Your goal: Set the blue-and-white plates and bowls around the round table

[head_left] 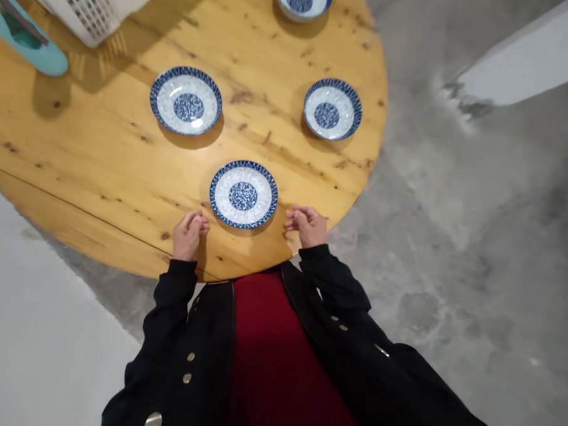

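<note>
A flat blue-and-white plate (243,195) lies on the wooden table near its front edge. To its left is my left hand (189,234), apart from the rim, with fingers curled in and nothing visible in them. My right hand (308,225) is off the plate's right side, thumb against bent fingers, also with nothing visible in it. Farther back, a larger blue-and-white dish (186,101) sits to the left and a smaller bowl (332,109) to the right. Another patterned bowl (303,1) is cut off by the top of the view.
The round wooden table (102,167) has a seam along its front left. At the back left stand a white slotted plastic basket (92,10) and a turquoise container (30,38) with a dark item in it. A white post (530,57) rises from the concrete floor at right.
</note>
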{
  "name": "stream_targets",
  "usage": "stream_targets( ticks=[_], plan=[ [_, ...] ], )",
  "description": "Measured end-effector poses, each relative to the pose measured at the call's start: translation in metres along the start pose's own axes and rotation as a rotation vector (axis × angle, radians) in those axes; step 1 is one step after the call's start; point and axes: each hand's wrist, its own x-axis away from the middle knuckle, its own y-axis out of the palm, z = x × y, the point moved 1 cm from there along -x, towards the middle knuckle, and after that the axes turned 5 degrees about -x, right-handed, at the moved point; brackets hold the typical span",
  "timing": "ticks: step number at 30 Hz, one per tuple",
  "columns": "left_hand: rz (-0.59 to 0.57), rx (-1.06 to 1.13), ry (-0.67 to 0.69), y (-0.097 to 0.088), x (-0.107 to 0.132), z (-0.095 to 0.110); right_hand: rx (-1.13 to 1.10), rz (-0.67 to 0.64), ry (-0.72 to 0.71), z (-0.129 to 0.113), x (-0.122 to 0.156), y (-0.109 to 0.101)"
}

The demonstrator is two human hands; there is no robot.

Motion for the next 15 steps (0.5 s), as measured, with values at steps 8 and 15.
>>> stream_targets(
  ticks=[8, 15],
  plan=[
    [0.182, -0.018, 0.066, -0.042, 0.047, -0.014, -0.063, -0.137, 0.005, 0.012, 0.028, 0.015],
    [0.227, 0.012, -0.079, -0.014, 0.106, -0.023, -0.147, -0.293, 0.07, 0.028, 0.053, -0.012]
  ],
)
